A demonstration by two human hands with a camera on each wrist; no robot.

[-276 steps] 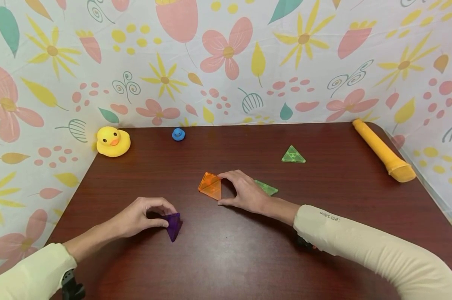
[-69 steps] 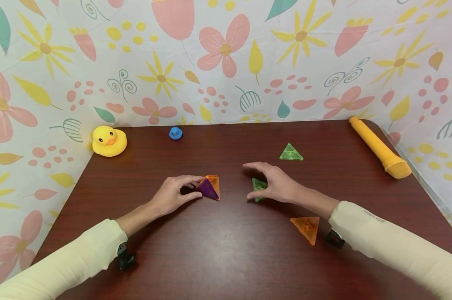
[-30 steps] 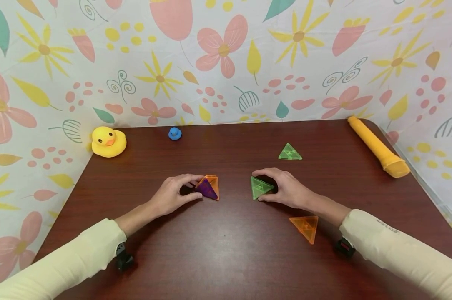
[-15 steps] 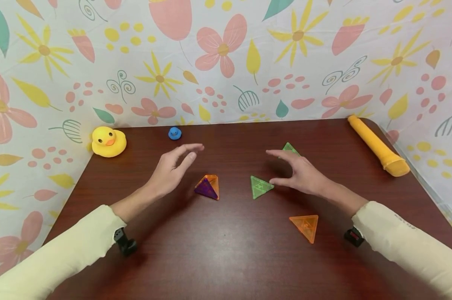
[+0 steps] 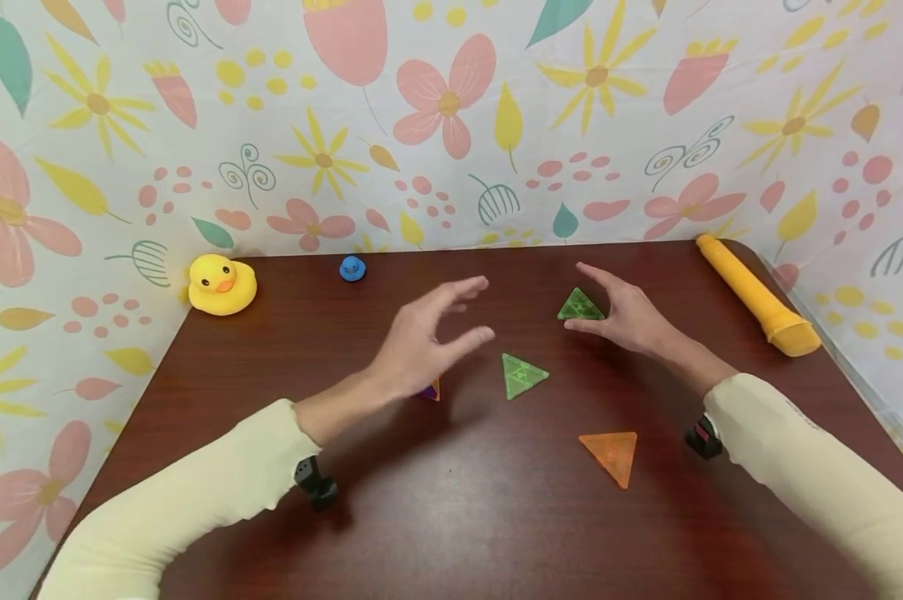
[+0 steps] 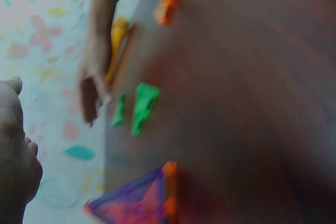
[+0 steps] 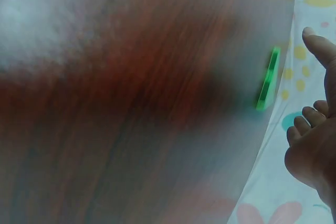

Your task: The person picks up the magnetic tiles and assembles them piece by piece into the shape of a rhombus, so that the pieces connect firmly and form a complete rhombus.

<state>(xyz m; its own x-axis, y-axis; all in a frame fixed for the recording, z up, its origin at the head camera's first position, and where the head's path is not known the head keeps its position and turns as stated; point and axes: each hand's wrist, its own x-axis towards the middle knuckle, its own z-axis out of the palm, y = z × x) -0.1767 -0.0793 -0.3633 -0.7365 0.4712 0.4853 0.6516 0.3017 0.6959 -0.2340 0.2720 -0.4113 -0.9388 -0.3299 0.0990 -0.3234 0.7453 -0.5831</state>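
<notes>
Within the spread of the right hand (image 5: 627,317), the far green triangle (image 5: 578,306) is framed.
Its thumb and fingers are held wide, with nothing gripped; whether the tile is touched cannot be told. One flat edge is set toward the thumb, a corner toward the fingertips; no long axis is shown. Left and bodyward of this grip, the near green triangle (image 5: 524,377) is seen; farther left, the left hand (image 5: 425,337) is held, fingers parted, carrying nothing.

The head view is bright, with pale glare toward the near edge of the surface (image 5: 481,533) and soft shadows; dimmer wrist views blur the green tiles (image 6: 144,106).
</notes>
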